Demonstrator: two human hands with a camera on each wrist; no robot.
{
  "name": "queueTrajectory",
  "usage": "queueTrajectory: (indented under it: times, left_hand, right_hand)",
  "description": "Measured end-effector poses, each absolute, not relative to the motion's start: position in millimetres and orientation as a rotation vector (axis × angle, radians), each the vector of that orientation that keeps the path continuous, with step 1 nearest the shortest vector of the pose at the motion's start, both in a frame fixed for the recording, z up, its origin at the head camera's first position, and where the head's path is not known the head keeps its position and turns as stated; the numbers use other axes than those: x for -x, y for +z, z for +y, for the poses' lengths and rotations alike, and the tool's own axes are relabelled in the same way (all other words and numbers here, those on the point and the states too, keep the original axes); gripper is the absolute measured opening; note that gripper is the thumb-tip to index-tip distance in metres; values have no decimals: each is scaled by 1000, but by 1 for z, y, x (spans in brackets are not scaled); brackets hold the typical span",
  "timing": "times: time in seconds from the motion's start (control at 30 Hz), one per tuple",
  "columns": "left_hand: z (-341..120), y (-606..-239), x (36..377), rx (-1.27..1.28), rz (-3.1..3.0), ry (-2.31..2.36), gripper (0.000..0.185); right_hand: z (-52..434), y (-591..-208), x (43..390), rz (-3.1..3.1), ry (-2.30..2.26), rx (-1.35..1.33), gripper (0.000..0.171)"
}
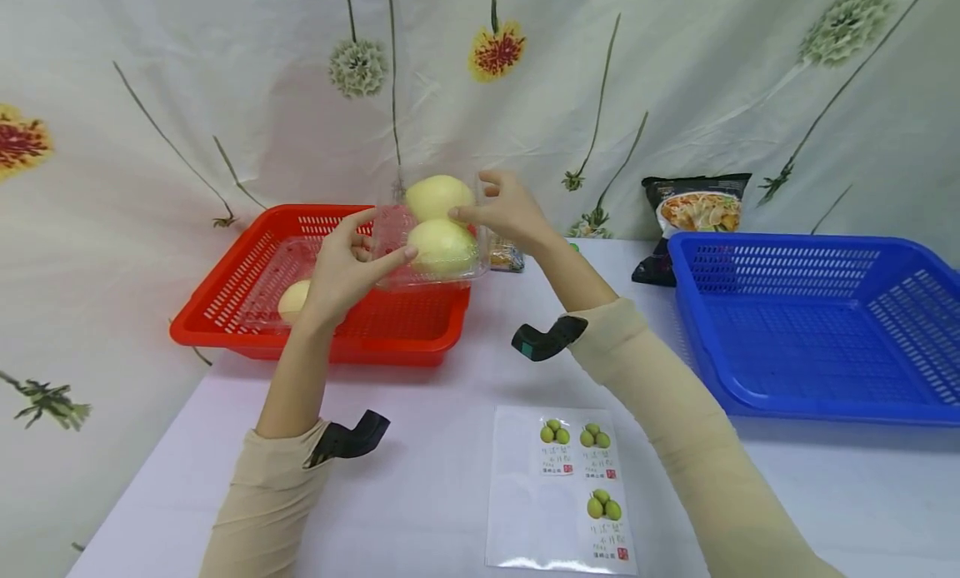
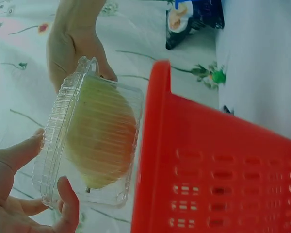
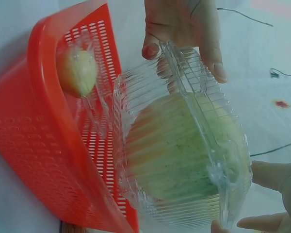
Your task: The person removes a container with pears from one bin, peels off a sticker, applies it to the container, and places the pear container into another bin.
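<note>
Step in hand, as judged: a lifted container is being handled above the red basket [image 1: 315, 311] at the desk's far left edge. The clear clamshell [image 1: 435, 245] (two pale fruits inside) hangs between both hands: left hand [image 1: 341, 270] grips its near side, right hand [image 1: 510, 211] pinches its far edge. The next move calls for a steady, level two-handed grip.

Blue basket [image 1: 817, 328] runs off the right edge; sticker sheet [image 1: 561, 488] print too small to read.
</note>
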State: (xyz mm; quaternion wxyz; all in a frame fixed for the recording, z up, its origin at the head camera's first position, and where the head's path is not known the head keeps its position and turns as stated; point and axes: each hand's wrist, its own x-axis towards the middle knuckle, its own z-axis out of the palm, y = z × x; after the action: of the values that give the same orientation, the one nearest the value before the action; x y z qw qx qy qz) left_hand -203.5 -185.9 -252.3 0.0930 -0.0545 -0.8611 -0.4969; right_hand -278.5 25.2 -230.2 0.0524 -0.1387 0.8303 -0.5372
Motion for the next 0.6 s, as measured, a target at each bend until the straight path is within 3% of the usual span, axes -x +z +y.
queueTrajectory:
  times: [0.6]
  left_hand:
    - [-120,-252,213,328,-2429,-1829,68]
  right_hand:
    - [93,-235,249,2651,-1805,282,68]
